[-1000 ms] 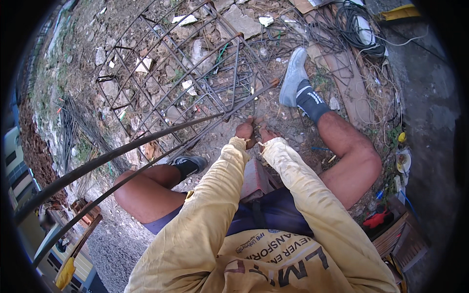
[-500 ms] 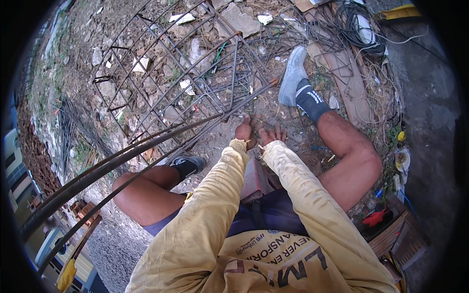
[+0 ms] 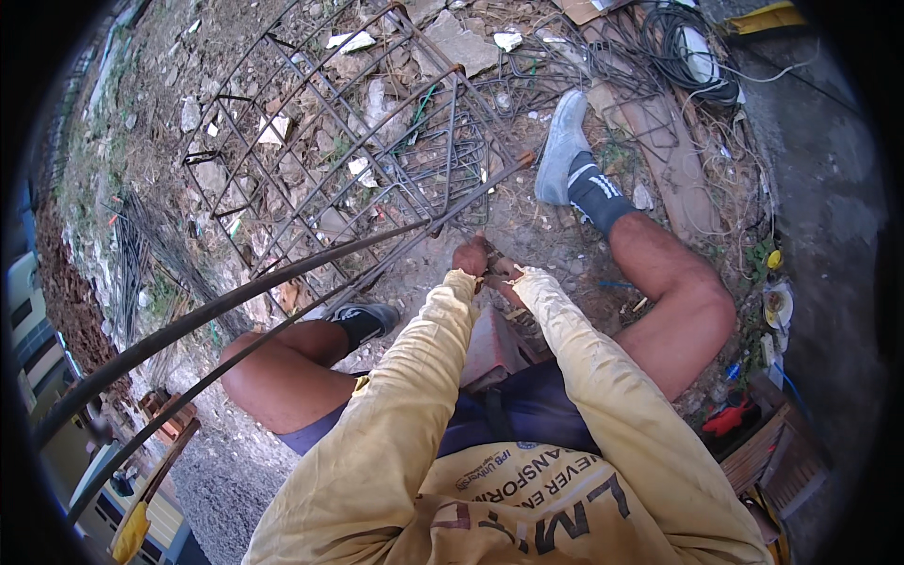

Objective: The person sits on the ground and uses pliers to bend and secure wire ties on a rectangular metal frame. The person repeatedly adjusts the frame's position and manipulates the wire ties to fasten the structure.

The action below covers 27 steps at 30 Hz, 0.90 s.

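My left hand is closed, with its fingers bunched just below the ends of long steel reinforcing bars. Right beside it, my right hand is closed too, its fingers turned in towards the left one. Something thin and dark shows between the two hands, too small to name. Just beyond them lies a rusty rebar cage, with bent steel stirrups scattered under its near corner. Between my thighs is a reddish, worn block-like seat, partly hidden by my shorts.
Thick bars cross from the lower left over my left knee. A coil of dark cable and a plank lie at the far right. Broken stones and white scraps litter the ground. A wooden crate stands at the lower right.
The fingers of my right hand were spread out to the right; now they are curled in against the left hand. My left hand has shifted slightly nearer to me.
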### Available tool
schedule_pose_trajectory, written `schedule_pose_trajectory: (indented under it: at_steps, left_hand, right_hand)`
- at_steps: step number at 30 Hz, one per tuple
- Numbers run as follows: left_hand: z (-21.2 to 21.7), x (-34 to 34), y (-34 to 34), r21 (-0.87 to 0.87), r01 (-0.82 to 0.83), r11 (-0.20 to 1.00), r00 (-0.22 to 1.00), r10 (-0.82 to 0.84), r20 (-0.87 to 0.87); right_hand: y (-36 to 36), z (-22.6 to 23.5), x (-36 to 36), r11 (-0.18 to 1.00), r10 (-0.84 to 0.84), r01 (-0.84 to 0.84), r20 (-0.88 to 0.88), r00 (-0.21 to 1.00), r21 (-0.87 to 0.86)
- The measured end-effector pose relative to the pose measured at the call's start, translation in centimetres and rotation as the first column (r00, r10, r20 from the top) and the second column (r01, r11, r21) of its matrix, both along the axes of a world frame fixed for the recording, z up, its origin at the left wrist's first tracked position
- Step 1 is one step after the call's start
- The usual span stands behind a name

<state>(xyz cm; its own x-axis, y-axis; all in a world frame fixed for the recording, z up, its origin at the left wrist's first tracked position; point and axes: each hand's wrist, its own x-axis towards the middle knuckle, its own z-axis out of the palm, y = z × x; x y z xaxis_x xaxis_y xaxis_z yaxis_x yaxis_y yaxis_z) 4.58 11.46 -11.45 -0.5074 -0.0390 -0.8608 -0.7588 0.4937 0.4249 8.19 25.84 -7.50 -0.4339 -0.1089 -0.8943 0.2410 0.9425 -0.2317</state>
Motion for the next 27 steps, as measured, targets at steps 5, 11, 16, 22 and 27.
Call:
schedule_pose_trajectory:
  at_steps: [5, 11, 16, 22, 27]
  left_hand:
    - [0.2, 0.5, -1.9, 0.181, -0.193, 0.964, 0.978, 0.174, 0.114]
    - [-13.2, 4.6, -4.0, 0.398, 0.041, 0.917, 0.999, -0.030, -0.034]
    - [2.2, 1.0, -1.7, 0.309, -0.430, 0.848, 0.869, 0.296, 0.397]
    - [1.7, 2.7, -1.3, 0.078, -0.023, 0.997, 0.997, 0.029, -0.070]
    - [3.8, 2.6, -1.1, 0.090, -0.128, 0.988, 0.971, 0.143, -0.191]
  right_hand:
    - [-3.7, 3.4, -1.3, 0.977, 0.212, -0.214, 0.127, 0.969, -0.004]
    - [-3.8, 5.3, -1.1, 0.996, -0.040, 0.051, 0.149, 0.988, -0.069]
    - [-4.5, 4.6, -0.6, 0.999, -0.037, 0.038, 0.092, 0.995, -0.016]
    - [-5.1, 5.2, -0.3, 0.999, -0.041, 0.042, 0.043, 0.998, -0.024]
    - [-5.3, 4.6, 0.5, 0.998, -0.061, 0.061, 0.005, 0.998, -0.002]
